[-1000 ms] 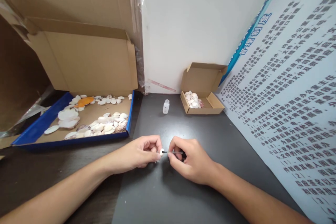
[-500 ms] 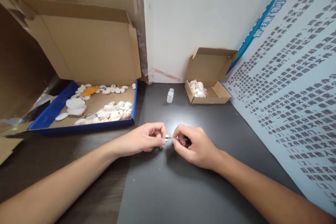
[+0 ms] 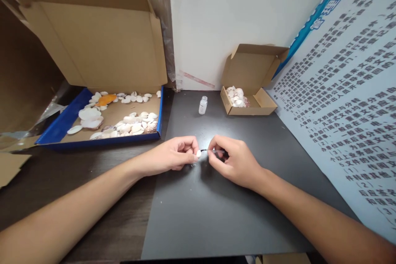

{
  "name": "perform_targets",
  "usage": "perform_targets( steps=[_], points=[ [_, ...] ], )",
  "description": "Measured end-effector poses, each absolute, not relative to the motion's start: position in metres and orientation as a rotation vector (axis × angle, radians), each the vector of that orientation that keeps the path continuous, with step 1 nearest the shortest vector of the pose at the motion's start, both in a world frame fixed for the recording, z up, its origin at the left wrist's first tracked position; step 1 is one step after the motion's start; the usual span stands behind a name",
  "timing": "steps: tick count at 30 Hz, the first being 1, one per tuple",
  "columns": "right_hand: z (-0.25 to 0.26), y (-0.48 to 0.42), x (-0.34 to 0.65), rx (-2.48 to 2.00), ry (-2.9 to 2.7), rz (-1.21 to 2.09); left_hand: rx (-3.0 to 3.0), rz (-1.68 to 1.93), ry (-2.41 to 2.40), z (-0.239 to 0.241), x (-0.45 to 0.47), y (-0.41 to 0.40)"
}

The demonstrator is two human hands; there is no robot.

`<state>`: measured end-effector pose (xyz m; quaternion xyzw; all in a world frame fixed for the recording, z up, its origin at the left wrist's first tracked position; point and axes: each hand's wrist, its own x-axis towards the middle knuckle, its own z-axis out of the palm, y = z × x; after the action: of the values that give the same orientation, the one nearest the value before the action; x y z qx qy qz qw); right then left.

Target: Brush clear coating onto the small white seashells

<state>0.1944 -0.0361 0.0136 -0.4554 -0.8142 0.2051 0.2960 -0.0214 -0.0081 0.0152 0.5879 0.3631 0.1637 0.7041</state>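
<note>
Pinched between the thumb and fingers of my left hand (image 3: 173, 154) is a small white shell (image 3: 198, 154). My right hand (image 3: 238, 159) is closed around a thin tool with a narrow dark tip (image 3: 203, 150), which points left at the shell. The tip is at or very near the shell's edge; contact is too small to make out. Most of the tool is hidden by my right fingers, so its kind does not show. Tiny white specks (image 3: 194, 165) lie on the dark mat (image 3: 192, 222) just under my left fingertips.
A small clear bottle (image 3: 202, 106), open at the top, stands behind my hands. At the left is a blue-edged cardboard box (image 3: 108, 142) with many white shells and an orange one (image 3: 107, 99). A small cardboard box (image 3: 251, 110) with shells stands back right, beside a printed panel (image 3: 349, 103).
The view has tilted down slightly, so everything sits a little higher. My left hand has turned the shell so more of its white face shows. Both hands keep their grips.
</note>
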Motion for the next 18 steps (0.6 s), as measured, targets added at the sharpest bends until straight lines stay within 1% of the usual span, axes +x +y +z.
perform_targets(
  steps=[4,14,18],
  points=[
    [0.0142,-0.0359,0.1944,-1.183,-2.151,0.527,1.307,0.373,0.795,0.0176,-0.0206,-0.0089],
    [0.0143,-0.0387,0.1956,-1.056,-2.163,0.614,1.309,0.393,0.752,0.0127,-0.0225,-0.007],
    [0.0135,-0.0368,0.1944,-1.128,-2.166,0.587,1.304,0.39,0.75,0.0127,-0.0227,-0.0069]
  ],
)
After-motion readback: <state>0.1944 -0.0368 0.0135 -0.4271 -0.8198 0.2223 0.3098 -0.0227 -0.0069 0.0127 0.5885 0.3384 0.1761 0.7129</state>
